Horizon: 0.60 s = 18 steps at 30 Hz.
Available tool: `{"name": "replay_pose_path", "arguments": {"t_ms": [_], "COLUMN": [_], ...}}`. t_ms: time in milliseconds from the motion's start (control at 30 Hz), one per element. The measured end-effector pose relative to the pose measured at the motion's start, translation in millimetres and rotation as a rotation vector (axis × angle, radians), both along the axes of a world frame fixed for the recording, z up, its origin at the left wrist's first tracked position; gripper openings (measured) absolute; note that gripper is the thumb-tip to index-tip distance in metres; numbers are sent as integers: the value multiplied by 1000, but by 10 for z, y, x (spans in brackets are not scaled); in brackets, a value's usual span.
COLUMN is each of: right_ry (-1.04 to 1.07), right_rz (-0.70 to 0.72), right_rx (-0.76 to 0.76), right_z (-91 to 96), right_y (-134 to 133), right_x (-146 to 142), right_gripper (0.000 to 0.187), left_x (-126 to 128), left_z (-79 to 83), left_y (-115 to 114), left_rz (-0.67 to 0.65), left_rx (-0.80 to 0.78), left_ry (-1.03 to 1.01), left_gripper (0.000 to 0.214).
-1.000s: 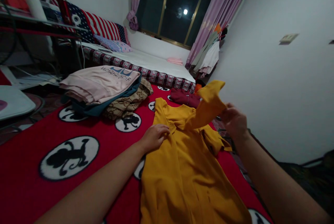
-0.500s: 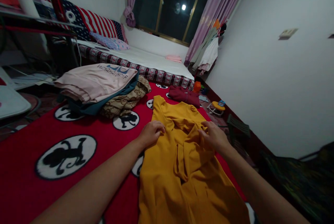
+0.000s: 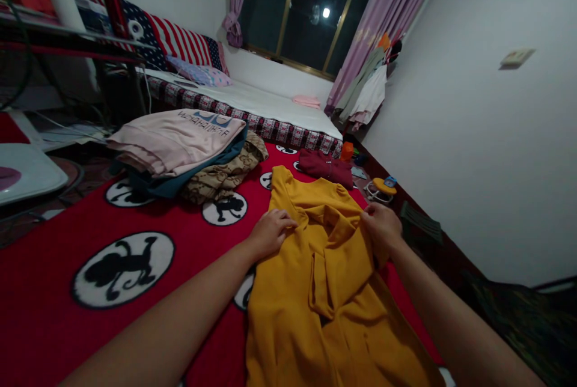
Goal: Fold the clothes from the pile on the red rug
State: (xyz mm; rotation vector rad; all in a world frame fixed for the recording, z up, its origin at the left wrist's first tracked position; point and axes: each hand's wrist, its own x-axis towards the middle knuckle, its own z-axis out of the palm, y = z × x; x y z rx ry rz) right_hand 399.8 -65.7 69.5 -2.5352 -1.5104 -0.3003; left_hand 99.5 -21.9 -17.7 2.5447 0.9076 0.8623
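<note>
Dim indoor light, white glare spot [image 3: 326, 12] on the dark window [image 3: 300, 32], shadow beneath the desk [image 3: 72, 49]

Wall surfaces [image 3: 473, 134] are plain white; a pale fitting [image 3: 517, 58] is mounted on the right-hand wall, above dark skirting [image 3: 453, 255]. The far-end window [image 3: 311, 32] has a brass-coloured frame and dark panes, with one bright light [image 3: 326, 12] showing in the glass. Purple curtains [image 3: 385, 17] flank it, the left one tied. Below stands a white-topped bed [image 3: 265, 101] with patterned sides. A cluttered table [image 3: 90, 53] occupies the left side.
</note>
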Motion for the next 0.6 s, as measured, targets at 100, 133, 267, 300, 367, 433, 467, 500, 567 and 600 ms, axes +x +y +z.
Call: {"name": "replay_pose_path", "arguments": {"t_ms": [100, 133, 267, 300, 367, 433, 467, 500, 567, 600], "right_ry": [-93, -98, -83, -67, -26, 11, 22, 27, 17, 5], "right_rz": [-63, -67, 38, 84, 166, 214, 228, 235, 218, 196], "right_rx": [-243, -259, -182, -171, -168, -180, -186, -189, -187, -184], "right_z": [42, 54, 23, -15, -120, -233, -281, -320, -361, -364], "right_y": [110, 174, 510, 596, 745, 843, 871, 885, 887, 886], "right_x": [-88, -124, -304, -357, -467, -563, -600, -629, -663, -672], "right_gripper": [25, 27, 31, 32, 36, 42, 41, 37, 29, 27], "left_x": [6, 9, 18, 18, 13, 5, 2, -1, -2, 0], "left_z": [16, 19, 25, 25, 25, 29, 34, 40, 58, 70], "left_y": [1, 3, 12, 14, 17, 19, 20, 21, 21, 19], "left_rz": [1, 1, 9, 11, 10, 6, 5, 7, 21, 35], "left_rx": [-20, -27, -49, -51, -50, -50, -51, -52, -52, -52], "left_ry": [10, 7, -21, -29, -40, -48, -49, -45, -20, 0], "left_gripper": [28, 27, 23, 23, 23, 23, 23, 23, 24, 24]}}
